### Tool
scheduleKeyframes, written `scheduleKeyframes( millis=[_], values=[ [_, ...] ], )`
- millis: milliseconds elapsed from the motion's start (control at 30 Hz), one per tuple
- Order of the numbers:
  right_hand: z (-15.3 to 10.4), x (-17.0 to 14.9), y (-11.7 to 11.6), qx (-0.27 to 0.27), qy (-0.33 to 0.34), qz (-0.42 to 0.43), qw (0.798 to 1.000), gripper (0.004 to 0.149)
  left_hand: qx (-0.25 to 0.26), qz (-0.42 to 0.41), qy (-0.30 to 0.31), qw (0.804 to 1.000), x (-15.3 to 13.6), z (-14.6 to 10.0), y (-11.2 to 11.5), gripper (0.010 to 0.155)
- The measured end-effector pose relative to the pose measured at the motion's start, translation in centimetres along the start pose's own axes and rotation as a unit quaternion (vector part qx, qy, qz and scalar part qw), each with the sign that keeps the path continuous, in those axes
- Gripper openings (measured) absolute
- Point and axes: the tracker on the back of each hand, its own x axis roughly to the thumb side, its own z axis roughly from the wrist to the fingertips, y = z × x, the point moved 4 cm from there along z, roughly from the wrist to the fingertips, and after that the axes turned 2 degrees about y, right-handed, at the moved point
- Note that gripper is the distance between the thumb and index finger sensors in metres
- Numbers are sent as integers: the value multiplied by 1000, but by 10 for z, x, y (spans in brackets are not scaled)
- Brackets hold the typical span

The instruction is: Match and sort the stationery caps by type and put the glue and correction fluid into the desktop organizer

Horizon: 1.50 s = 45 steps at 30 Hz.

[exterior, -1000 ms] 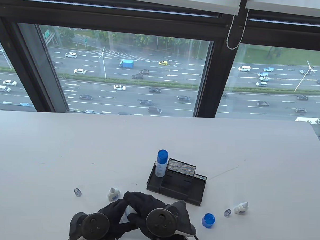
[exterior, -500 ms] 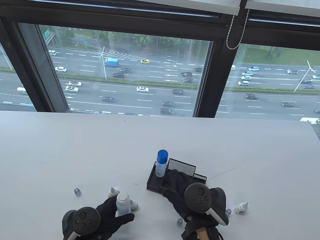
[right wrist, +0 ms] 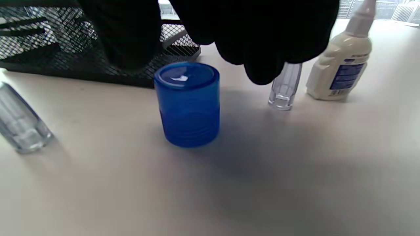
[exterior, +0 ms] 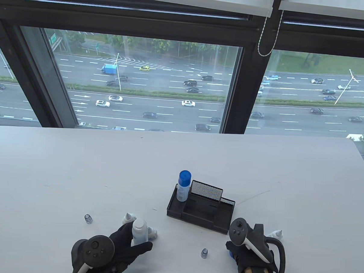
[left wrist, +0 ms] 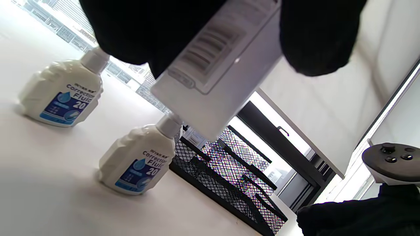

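My left hand (exterior: 136, 239) grips an uncapped glue bottle (exterior: 140, 229) upright near the table's front edge; the left wrist view shows that bottle (left wrist: 216, 75) between thumb and fingers. Two open correction fluid bottles (exterior: 127, 218) (exterior: 152, 233) stand just behind it. My right hand (exterior: 235, 250) hovers over the blue cap (right wrist: 187, 105), fingers (right wrist: 262, 42) hanging just above it and holding nothing. A clear cap (right wrist: 284, 87) and a third correction fluid bottle (right wrist: 344, 65) stand beside it. The black mesh organizer (exterior: 223, 218) holds a capped glue bottle (exterior: 183, 184).
A clear cap (exterior: 204, 252) stands between my hands, and another (exterior: 88, 218) stands at the left. The white table (exterior: 78, 168) runs back to a large window. The organizer's front wall (right wrist: 65, 65) stands just behind the blue cap.
My right hand let go of the bottle, swung past the organizer and came down over the blue cap. A clear cap now stands between the hands. The left hand keeps the bottle.
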Motion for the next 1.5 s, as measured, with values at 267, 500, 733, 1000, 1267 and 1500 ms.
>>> scheduleKeyframes(
  millis=[267, 500, 733, 1000, 1267, 1500],
  values=[
    [6, 13, -18, 46, 10, -47, 998, 69, -3, 7, 0, 1000, 1, 0, 1, 74],
    [-15, 23, 28, -22, 71, 50, 996, 65, -7, 12, 4, 1000, 2, 1, 4, 74],
    [-48, 80, 88, -70, 210, 107, 969, 65, -13, 22, 9, 1000, 5, 1, 7, 74],
    [-108, 164, 141, -172, 377, 121, 902, 66, -19, 28, 10, 999, 5, 1, 10, 74],
    [-116, 205, 132, -130, 433, 111, 885, 66, -18, 30, 12, 999, 5, 0, 9, 74],
    [-115, 217, 116, -179, 436, 102, 876, 69, -15, 27, 8, 999, 4, 0, 9, 73]
  ],
)
